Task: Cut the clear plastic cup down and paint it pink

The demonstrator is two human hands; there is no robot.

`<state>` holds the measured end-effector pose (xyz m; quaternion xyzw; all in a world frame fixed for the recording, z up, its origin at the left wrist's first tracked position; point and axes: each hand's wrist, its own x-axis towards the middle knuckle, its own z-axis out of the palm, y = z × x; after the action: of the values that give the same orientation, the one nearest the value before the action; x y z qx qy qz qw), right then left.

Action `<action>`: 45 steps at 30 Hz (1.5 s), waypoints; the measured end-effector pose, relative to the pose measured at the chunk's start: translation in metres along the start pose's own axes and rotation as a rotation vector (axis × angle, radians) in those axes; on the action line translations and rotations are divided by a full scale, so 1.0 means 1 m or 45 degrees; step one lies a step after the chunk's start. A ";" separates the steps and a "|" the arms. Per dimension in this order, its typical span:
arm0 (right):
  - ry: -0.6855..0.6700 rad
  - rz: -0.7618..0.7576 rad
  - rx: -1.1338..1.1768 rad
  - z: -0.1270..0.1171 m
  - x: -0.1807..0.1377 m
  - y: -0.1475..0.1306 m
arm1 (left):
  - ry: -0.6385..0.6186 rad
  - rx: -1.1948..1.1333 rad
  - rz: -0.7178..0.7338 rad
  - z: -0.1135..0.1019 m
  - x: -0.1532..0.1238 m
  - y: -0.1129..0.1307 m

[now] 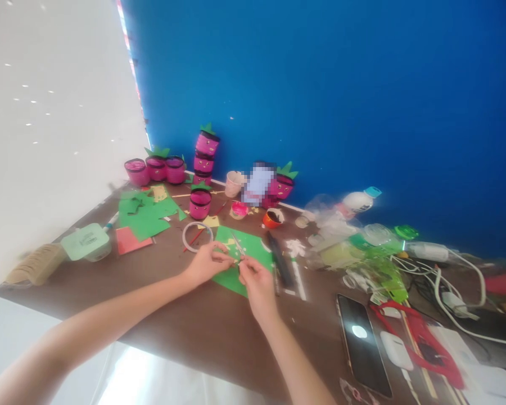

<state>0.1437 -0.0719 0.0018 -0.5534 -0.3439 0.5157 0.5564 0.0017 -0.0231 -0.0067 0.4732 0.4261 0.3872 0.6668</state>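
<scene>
My right hand (256,278) is closed round the handles of a small pair of scissors (238,244), whose blades point up and away. Beside it, my left hand (208,263) has thumb and fingers pinched close to the scissors; what lies between them is too small to make out. Both hands are over a green sheet (231,284) dotted with small pale yellow scraps. A roll of tape (184,236) lies just past my left hand. Farther back stands a pink cup (199,206) with a black rim and green leaf shapes.
More pink cups (137,173) line the wall, some in a stack (204,163). Cut green paper (145,222), a red sheet (130,242) and a mint-lidded tub (86,242) lie left. Rightward are a black stick-like object (279,259), a phone (362,343), plastic bags and white cables (438,287).
</scene>
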 end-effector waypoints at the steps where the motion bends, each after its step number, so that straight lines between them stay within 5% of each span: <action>1: 0.002 0.027 0.051 0.002 0.000 0.001 | 0.004 -0.004 -0.015 0.001 0.000 0.000; 9: -0.022 0.093 0.253 0.008 0.000 0.002 | -0.025 0.011 -0.064 0.001 -0.004 -0.001; 45: -0.005 -0.026 -0.035 0.005 0.005 0.014 | 0.009 0.033 -0.044 0.002 -0.006 0.002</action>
<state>0.1376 -0.0680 -0.0119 -0.5563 -0.3575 0.5065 0.5533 0.0010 -0.0285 -0.0030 0.4730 0.4415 0.3719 0.6656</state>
